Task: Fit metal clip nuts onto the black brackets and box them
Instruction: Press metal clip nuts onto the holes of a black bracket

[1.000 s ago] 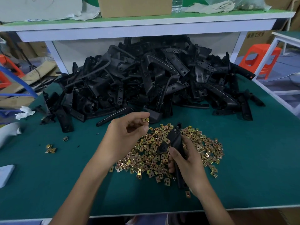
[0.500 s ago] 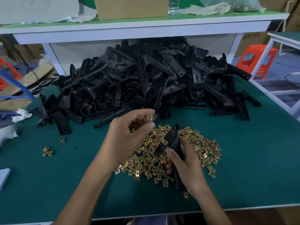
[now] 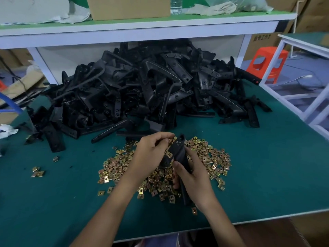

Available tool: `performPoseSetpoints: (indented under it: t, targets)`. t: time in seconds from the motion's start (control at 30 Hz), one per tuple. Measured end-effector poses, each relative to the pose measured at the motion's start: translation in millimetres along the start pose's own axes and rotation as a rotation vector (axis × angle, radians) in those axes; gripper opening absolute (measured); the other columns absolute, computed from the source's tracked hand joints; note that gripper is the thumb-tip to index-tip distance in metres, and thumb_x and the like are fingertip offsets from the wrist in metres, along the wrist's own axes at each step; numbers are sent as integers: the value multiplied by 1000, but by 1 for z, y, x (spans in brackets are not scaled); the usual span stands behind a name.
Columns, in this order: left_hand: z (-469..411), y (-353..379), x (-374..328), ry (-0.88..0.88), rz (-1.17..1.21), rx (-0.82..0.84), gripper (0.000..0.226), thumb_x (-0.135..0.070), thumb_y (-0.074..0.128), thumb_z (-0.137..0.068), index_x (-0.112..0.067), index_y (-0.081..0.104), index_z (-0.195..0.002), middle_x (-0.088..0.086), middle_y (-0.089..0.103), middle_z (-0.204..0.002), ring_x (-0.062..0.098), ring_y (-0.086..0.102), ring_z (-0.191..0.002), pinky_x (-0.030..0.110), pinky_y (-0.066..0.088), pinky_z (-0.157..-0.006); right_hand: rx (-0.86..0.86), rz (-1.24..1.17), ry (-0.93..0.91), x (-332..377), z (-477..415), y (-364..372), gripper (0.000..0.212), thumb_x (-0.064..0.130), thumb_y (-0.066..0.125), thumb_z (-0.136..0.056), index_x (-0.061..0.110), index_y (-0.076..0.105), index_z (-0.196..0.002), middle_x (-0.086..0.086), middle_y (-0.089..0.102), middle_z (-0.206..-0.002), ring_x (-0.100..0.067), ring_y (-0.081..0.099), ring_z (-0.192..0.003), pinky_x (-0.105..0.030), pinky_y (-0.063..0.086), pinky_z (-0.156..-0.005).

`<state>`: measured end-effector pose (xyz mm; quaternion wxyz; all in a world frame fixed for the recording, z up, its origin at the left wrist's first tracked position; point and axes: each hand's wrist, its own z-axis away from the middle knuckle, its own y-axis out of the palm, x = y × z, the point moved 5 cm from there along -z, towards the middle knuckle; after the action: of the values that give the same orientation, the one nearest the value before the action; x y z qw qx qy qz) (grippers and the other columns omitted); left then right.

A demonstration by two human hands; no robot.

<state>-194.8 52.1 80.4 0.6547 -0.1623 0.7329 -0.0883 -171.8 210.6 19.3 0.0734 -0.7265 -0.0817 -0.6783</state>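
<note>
Left hand (image 3: 151, 154): clenched, fingers curled, tips pinching the upper end of the bracket (image 3: 179, 154) above the nut heap (image 3: 210, 157); whether a nut lies between them is hidden
Right hand (image 3: 194, 177): grasping the bracket's lower shaft at the heap's near edge, thumb across the front, fingers wrapped behind
Bracket: matt black, long and narrow, with a hole near its top; tilted up from the heap's near edge to over its middle
Nut heap: small square metal clips, shiny gold and copper in tone, lying loose on the green mat (image 3: 267, 166)
Bracket pile (image 3: 151, 90): just behind the heap, a large tangle of black angled pieces with screw holes
Stray nuts (image 3: 37, 172): a few on the mat, well left of the heap
Box (image 3: 128, 8): brown cardboard on the shelf (image 3: 142, 31) far behind the heap; top out of frame, contents unseen
Bottle (image 3: 176, 5): clear plastic, on the shelf behind the heap
</note>
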Motion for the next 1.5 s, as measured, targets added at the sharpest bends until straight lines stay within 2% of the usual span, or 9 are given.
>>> performPoseSetpoints:
  t: [0.13,0.4,0.6,0.73,0.8,1.03,1.2,1.33,1.5]
  targets:
    - [1,-1,-5,16,-22,21,26,-27,57,-101,-39,71,-119,-29,71,-108,-3,68,-97,25,58,-83,4,-20,2,-1,-1,1,41,23,64,-101,40,51,-135,-4,66,-76,-22,61,-57,-40,56,-55]
    - [-1,-1,-14,-38,112,3,12,-21,66,-97,-32,73,-96,-15,73,-94,-1,68,-88,14,52,-72,7,-16,15,-3,-2,1,43,26,65,-100,44,50,-136,-4,67,-78,-24,63,-59,-47,57,-57]
    - [1,2,-14,-90,223,-1,14,-14,66,-96,-25,75,-94,-8,74,-87,3,68,-81,14,51,-69,3,-9,16,-2,-1,0,46,26,64,-100,41,48,-140,-6,67,-79,-22,63,-57,-38,57,-55]
    - [4,4,-13,-138,321,4,17,-13,64,-97,-24,75,-91,-10,73,-83,3,68,-80,17,51,-68,7,-9,19,1,-1,1,46,25,65,-100,63,51,-121,-3,68,-79,-21,64,-57,-37,57,-54]
    - [4,5,-14,-138,308,13,17,-15,65,-97,-26,75,-90,-9,73,-84,4,68,-80,17,51,-68,6,-9,15,2,-1,1,47,25,65,-100,67,52,-117,-2,69,-80,-20,64,-57,-35,57,-54]
    - [1,-3,-25,-34,112,5,14,-16,70,-93,-28,77,-90,-8,76,-87,5,71,-83,16,55,-71,0,-1,9,1,-1,1,42,26,65,-100,59,51,-121,-2,69,-77,-20,64,-57,-35,56,-53]
    - [-5,-8,-30,-10,71,102,17,-13,71,-91,-29,75,-89,-5,74,-82,8,69,-78,19,55,-73,10,-15,35,-2,-3,1,42,27,66,-99,49,49,-130,-3,68,-77,-20,64,-58,-35,56,-52]
    - [-11,-12,-34,1,22,216,19,-21,71,-89,-36,66,-100,-1,73,-82,13,62,-79,36,52,-83,29,-16,40,-5,-4,2,43,28,66,-99,39,48,-136,-5,67,-77,-23,63,-58,-40,57,-52]
    - [-14,-8,-38,-29,9,259,14,-22,70,-88,-32,68,-98,-1,73,-81,8,66,-78,31,53,-81,28,-28,49,-6,-3,2,41,30,66,-99,46,50,-132,-4,67,-77,-24,63,-58,-41,57,-53]
